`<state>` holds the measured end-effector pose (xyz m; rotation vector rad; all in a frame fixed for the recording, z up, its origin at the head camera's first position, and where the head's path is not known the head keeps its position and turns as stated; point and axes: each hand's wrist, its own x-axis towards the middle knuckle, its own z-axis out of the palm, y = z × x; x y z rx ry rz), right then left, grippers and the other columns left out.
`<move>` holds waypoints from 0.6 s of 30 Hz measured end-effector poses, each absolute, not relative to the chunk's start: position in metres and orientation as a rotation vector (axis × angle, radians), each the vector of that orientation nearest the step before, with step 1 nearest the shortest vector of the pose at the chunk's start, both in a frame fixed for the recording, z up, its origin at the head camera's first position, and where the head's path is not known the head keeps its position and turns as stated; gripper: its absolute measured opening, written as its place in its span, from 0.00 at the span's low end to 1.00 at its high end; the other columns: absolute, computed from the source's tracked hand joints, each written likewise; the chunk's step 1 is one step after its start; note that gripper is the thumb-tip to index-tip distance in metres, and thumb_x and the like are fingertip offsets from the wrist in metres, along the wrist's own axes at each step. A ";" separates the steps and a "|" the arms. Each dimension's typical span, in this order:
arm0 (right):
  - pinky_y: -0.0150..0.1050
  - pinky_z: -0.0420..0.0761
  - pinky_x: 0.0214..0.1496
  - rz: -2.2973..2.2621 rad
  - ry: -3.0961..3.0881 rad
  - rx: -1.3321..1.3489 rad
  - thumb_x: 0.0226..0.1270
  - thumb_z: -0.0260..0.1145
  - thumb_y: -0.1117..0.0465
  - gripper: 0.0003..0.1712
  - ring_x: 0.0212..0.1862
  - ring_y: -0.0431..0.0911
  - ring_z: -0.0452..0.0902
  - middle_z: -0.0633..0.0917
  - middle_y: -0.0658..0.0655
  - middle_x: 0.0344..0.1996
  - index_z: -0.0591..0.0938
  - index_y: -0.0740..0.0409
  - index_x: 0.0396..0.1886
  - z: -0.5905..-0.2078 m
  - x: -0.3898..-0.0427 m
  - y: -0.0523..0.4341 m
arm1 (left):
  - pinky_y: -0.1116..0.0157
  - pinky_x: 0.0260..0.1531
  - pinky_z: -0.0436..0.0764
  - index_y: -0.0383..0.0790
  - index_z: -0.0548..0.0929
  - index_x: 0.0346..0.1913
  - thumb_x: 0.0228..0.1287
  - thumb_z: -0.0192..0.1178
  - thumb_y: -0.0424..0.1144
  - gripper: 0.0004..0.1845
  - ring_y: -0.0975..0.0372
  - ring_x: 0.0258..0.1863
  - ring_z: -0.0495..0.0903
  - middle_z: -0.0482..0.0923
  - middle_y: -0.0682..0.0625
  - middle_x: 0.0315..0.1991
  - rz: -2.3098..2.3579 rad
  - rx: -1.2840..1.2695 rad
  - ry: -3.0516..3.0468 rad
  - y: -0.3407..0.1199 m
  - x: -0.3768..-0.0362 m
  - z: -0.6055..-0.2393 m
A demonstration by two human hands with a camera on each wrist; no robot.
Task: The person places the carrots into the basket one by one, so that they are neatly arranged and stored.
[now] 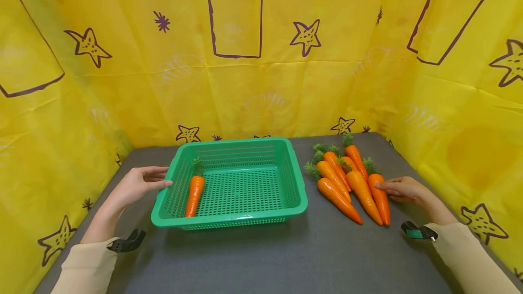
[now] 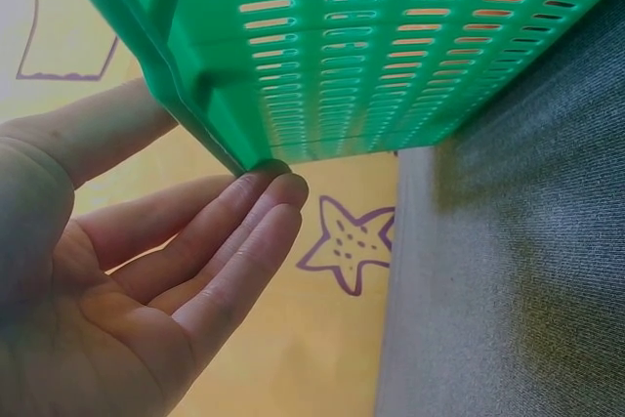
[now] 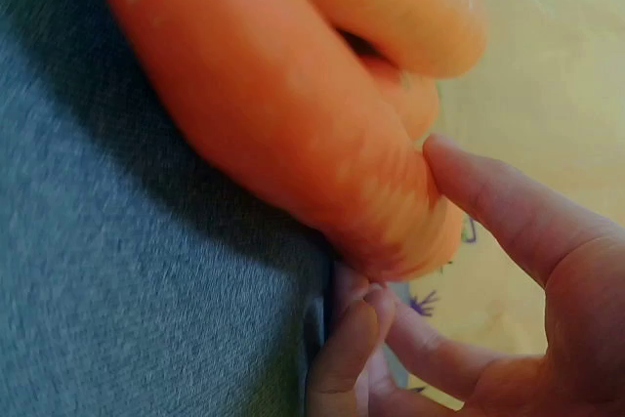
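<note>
A green plastic basket (image 1: 229,219) stands mid-table with one orange carrot (image 1: 194,194) lying along its left wall. My left hand (image 1: 157,180) reaches the basket's left rim; its straight fingers (image 2: 244,231) touch the underside of the rim (image 2: 205,95). Right of the basket lies a pile of several carrots (image 1: 341,178) with green tops. My right hand (image 1: 390,189) is at the rightmost carrot (image 1: 382,205). In the right wrist view the thumb (image 3: 488,197) presses the side of this carrot (image 3: 273,114) and the curled fingers (image 3: 352,339) tuck under it. The carrot still lies on the table.
The grey table (image 1: 286,257) is boxed in by yellow star-printed cloth walls (image 1: 245,80) at the back and on both sides. Bare tabletop lies in front of the basket and the carrots.
</note>
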<state>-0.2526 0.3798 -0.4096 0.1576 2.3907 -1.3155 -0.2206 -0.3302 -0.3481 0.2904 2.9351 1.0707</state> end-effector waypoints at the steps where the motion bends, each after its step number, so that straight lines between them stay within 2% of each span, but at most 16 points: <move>1: 0.31 0.82 0.43 -1.311 2.397 0.171 0.65 0.62 0.46 0.45 0.35 0.31 0.76 0.83 0.51 0.38 0.63 0.82 0.64 -0.409 -0.253 0.379 | 0.50 0.48 0.79 0.37 0.74 0.63 0.58 0.64 0.55 0.35 0.50 0.50 0.81 0.80 0.38 0.53 1.070 0.291 2.934 -0.330 -0.221 -0.348; 3: 0.29 0.81 0.39 -1.316 2.400 0.204 0.64 0.63 0.46 0.43 0.30 0.32 0.74 0.79 0.44 0.28 0.66 0.79 0.62 -0.408 -0.254 0.377 | 0.49 0.48 0.79 0.37 0.74 0.63 0.58 0.64 0.55 0.35 0.50 0.50 0.81 0.80 0.38 0.53 1.072 0.291 2.931 -0.329 -0.221 -0.348; 5: 0.28 0.81 0.36 -1.325 2.395 0.219 0.64 0.64 0.47 0.40 0.26 0.33 0.72 0.74 0.43 0.21 0.69 0.78 0.60 -0.408 -0.254 0.375 | 0.49 0.48 0.79 0.37 0.74 0.63 0.58 0.64 0.55 0.35 0.49 0.50 0.81 0.80 0.38 0.53 1.069 0.286 2.934 -0.329 -0.221 -0.347; 10: 0.28 0.80 0.34 -1.354 2.375 0.214 0.64 0.64 0.49 0.33 0.22 0.33 0.70 0.70 0.42 0.14 0.75 0.74 0.54 -0.406 -0.253 0.372 | 0.49 0.48 0.79 0.36 0.74 0.63 0.58 0.65 0.55 0.35 0.49 0.50 0.81 0.80 0.38 0.52 1.057 0.284 2.947 -0.330 -0.221 -0.348; 14: 0.29 0.81 0.36 -1.373 2.351 0.215 0.64 0.64 0.49 0.30 0.25 0.33 0.72 0.73 0.42 0.17 0.77 0.72 0.53 -0.403 -0.252 0.372 | 0.49 0.48 0.79 0.36 0.74 0.63 0.58 0.65 0.55 0.35 0.48 0.50 0.81 0.80 0.38 0.52 1.053 0.286 2.952 -0.331 -0.221 -0.348; 18: 0.33 0.83 0.44 -1.399 2.308 0.200 0.65 0.63 0.49 0.37 0.34 0.31 0.77 0.80 0.42 0.31 0.70 0.78 0.59 -0.403 -0.251 0.372 | 0.50 0.48 0.79 0.36 0.75 0.62 0.58 0.65 0.55 0.35 0.49 0.50 0.81 0.80 0.38 0.53 1.049 0.287 2.958 -0.331 -0.221 -0.348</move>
